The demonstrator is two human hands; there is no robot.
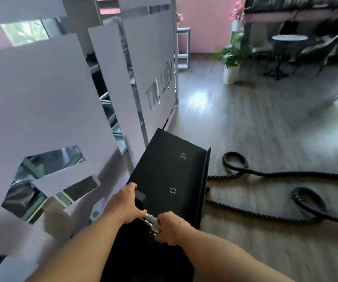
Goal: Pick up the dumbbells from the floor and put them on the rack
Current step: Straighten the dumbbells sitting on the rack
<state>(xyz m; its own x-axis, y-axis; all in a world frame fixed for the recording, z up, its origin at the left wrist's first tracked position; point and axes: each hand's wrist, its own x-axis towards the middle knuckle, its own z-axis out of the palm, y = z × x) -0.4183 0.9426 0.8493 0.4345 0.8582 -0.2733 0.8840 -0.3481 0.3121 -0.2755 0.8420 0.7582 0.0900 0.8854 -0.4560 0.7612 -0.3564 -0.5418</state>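
Note:
A black dumbbell rack (170, 165) stands against the frosted glass wall, its sloped top marked 15 and 20. Both my hands hold one dumbbell over the near end of the rack. Its chrome handle (151, 219) shows between them; the black heads are mostly lost against the dark rack, with one corner visible by my left fingers. My left hand (125, 206) grips the far side of the handle. My right hand (171, 228) grips the near side. The spots at 15 and 20 hold nothing.
A thick black battle rope (276, 176) loops across the wooden floor right of the rack. A potted plant (232, 62), a round table (289, 38) and chairs stand at the far right. The glass partition (41, 102) runs along the left.

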